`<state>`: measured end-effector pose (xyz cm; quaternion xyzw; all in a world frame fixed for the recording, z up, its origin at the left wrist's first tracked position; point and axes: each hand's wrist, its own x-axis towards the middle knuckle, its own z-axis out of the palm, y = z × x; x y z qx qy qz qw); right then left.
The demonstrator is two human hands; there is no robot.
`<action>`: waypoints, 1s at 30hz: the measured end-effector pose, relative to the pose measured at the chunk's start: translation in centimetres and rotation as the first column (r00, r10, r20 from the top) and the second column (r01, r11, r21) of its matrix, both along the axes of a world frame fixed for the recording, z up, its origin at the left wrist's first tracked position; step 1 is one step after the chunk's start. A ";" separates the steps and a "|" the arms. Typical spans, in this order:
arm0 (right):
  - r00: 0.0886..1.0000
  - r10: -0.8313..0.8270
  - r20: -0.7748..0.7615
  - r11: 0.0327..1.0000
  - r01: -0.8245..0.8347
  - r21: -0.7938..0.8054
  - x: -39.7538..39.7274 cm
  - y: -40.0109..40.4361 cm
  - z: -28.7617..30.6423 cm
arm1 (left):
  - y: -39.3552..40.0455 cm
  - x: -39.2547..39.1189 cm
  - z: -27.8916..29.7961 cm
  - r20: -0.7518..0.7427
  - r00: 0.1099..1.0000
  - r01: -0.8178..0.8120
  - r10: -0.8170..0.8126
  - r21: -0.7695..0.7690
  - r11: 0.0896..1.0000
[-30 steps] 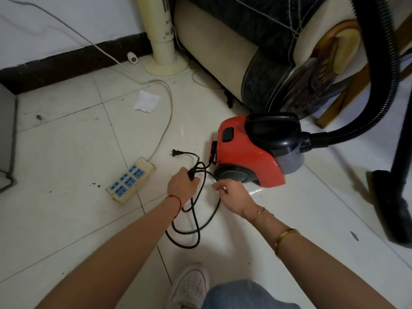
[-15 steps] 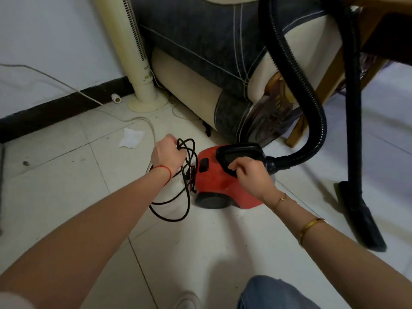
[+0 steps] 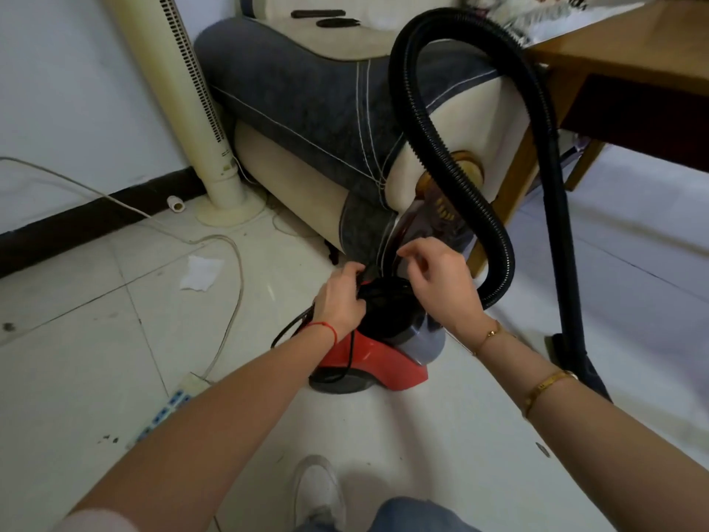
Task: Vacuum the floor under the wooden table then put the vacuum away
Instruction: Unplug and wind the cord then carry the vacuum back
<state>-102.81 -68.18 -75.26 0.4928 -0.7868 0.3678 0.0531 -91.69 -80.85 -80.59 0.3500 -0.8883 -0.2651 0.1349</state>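
Note:
The red vacuum [image 3: 383, 362] stands on the tiled floor in front of me, its black top handle between my hands. My left hand [image 3: 341, 297] presses the bundled black power cord [image 3: 291, 328] against that handle, and a loop of cord hangs down over the red body. Just above the handle my right hand [image 3: 441, 286] hovers with curled fingers and nothing visible in it. The black ribbed hose [image 3: 433, 124] arches up and over to the wand [image 3: 556, 224], which ends in the floor head [image 3: 591, 374] at right. The wooden table [image 3: 633, 44] is at top right.
A grey and cream sofa [image 3: 307, 101] sits right behind the vacuum, with a cream tower fan [image 3: 180, 90] to its left. A power strip [image 3: 169, 408] with a white cable and a crumpled tissue [image 3: 201, 272] lie on the floor at left. My white shoe [image 3: 318, 489] is below.
My left hand gathered the cord off the floor and carried it onto the vacuum's top. My right hand left the cord, touched the handle, and now hovers above it. My view has risen.

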 end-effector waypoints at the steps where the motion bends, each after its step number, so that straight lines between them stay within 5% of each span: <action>1: 1.000 -0.002 -0.014 1.000 0.002 -0.014 -0.1 -0.1 0.1 | 0.0 -0.3 -0.4 0.008 0.999 0.035 -0.035 0.001 0.999; 12: 0.889 -0.318 -0.330 0.947 0.279 -0.161 -3.8 1.1 2.0 | 0.0 -3.7 -2.5 0.153 0.978 0.193 -0.141 -0.410 0.891; 20: 0.801 -0.497 -0.334 0.857 0.514 -0.044 -9.0 1.9 2.6 | -1.2 -6.0 -1.6 0.303 0.919 0.329 -0.254 -0.231 0.916; 30: 0.807 -0.590 -0.006 0.774 0.568 0.282 -16.2 2.4 3.0 | -1.1 -7.9 -2.9 0.259 0.925 0.309 -0.277 -0.093 0.947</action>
